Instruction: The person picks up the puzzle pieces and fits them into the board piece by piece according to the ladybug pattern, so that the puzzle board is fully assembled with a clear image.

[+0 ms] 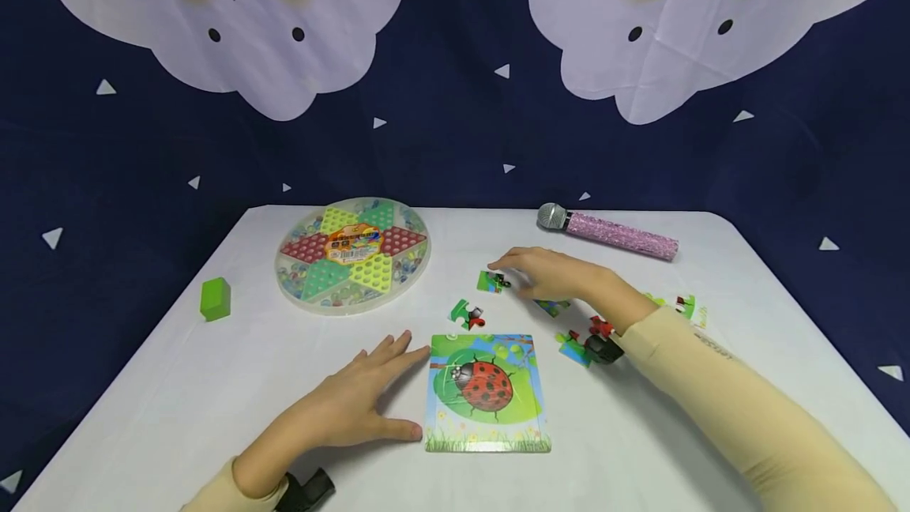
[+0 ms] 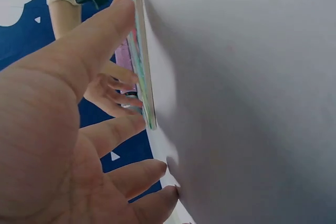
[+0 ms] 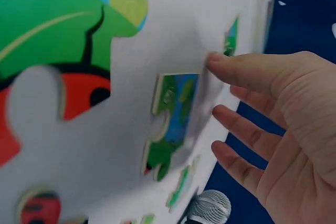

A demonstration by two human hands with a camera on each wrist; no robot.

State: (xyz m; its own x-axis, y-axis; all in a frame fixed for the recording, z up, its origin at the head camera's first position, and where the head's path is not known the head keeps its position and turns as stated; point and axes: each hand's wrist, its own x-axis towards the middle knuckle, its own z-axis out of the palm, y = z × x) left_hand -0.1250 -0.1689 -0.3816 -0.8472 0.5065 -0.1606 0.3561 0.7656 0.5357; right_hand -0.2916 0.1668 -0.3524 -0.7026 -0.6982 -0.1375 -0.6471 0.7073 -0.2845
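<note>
A square ladybug picture board (image 1: 455, 417) lies in front of the person, with the left hand (image 1: 348, 405) resting on the table at its left side. The thumb and index tips are right at the board's edge, fingers spread. In the left wrist view the board (image 2: 140, 51) shows edge-on beside the left hand (image 2: 89, 129). Over the loose jigsaw pieces hovers the right hand (image 1: 547, 273), fingers loosely bent. Near its fingertips lies a green-and-blue piece (image 1: 489, 281); another piece (image 1: 552, 307) is under the palm. In the right wrist view the right hand (image 3: 273, 124) holds nothing, beside a blue-and-green piece (image 3: 181, 114).
More jigsaw pieces lie around: a green-and-red one (image 1: 460, 312) behind the board, several near the right forearm (image 1: 572, 348). A round marble board game (image 1: 348, 259) sits back left, a green block (image 1: 216, 299) far left, a pink glittery microphone (image 1: 618, 234) back right.
</note>
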